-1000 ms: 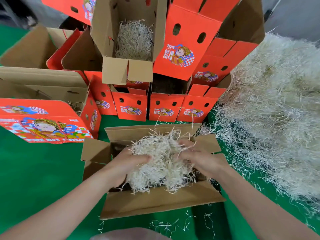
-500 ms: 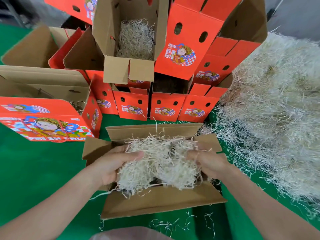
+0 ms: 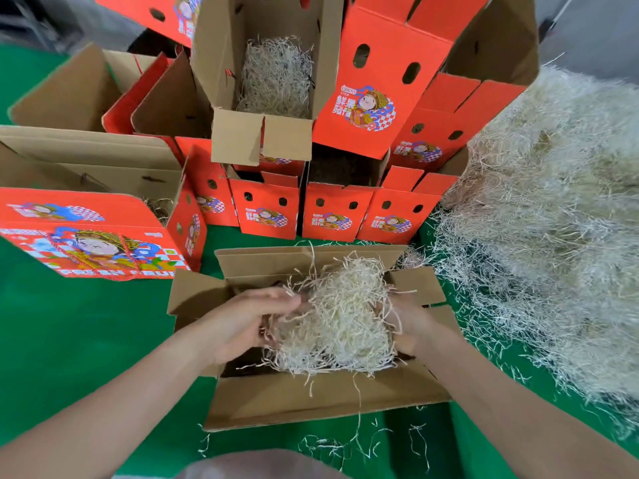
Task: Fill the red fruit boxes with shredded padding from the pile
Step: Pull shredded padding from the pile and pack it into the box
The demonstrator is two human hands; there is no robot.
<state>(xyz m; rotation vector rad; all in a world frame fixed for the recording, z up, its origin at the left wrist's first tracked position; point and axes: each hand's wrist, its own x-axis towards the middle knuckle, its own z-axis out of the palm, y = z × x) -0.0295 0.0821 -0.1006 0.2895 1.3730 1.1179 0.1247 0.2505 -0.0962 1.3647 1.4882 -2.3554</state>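
Fingers (image 3: 276, 301) of the left hand (image 3: 242, 326) curl over one side of a wad of shredded padding (image 3: 342, 323); the right hand (image 3: 413, 326) clasps the other side — fingertips buried in strands. The wad sits over the open box (image 3: 311, 399), with the pile (image 3: 553, 236) near on the right.

I see a green-covered desk (image 3: 69, 340) under everything, grey floor (image 3: 594, 25) beyond its far edge, and a blurred pale shape (image 3: 262, 464) at my view's bottom edge.
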